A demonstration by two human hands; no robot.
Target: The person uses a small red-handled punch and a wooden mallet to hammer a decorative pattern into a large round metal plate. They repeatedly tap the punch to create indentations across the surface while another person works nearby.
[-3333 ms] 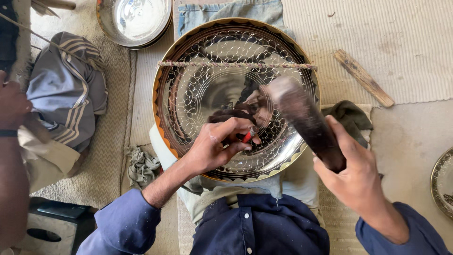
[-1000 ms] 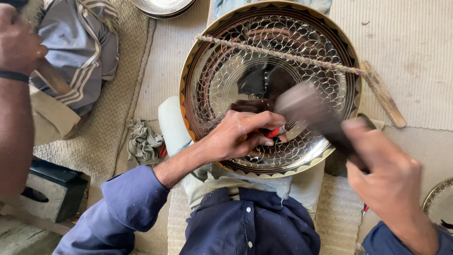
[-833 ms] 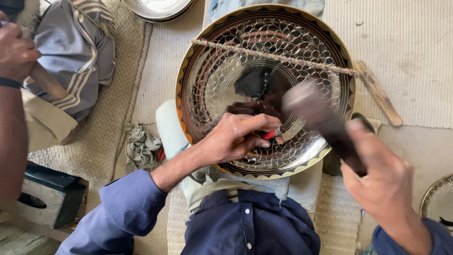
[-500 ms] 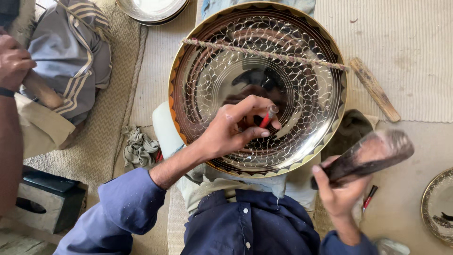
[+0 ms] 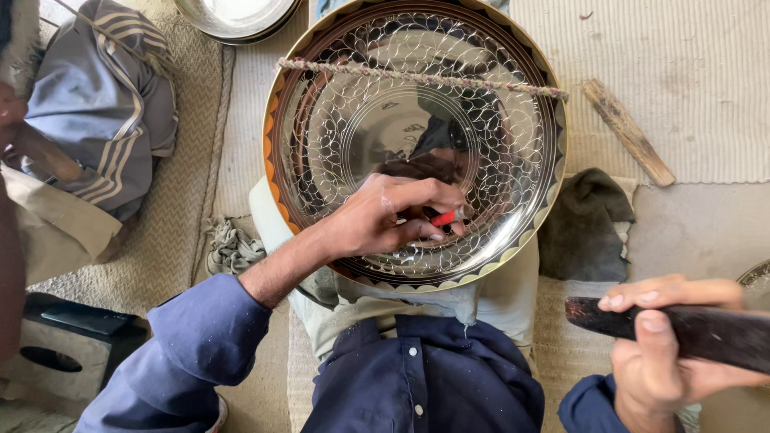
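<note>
One plate: large round engraved metal plate [image 5: 345,120] is resting on the person's lap, its shiny face covered in a scale-like pattern, orange and cream band running around the rim.
Cord: twisted cord [image 5: 417,78] is stretching across the plate's upper part.
Left hand: left hand [image 5: 385,220] is lying over the plate's lower centre, grip closing on a small red-tipped tool [image 5: 443,217] touching the metal.
Right hand: right hand [image 5: 666,345] is staying off the plate, low right, grip wrapping a dark mallet [image 5: 690,329].
Surroundings: dark cloth [image 5: 585,224] is lying just beside the plate; wooden stick [image 5: 628,132] is lying on the mat; striped grey garment [image 5: 104,104] is sitting far left.
</note>
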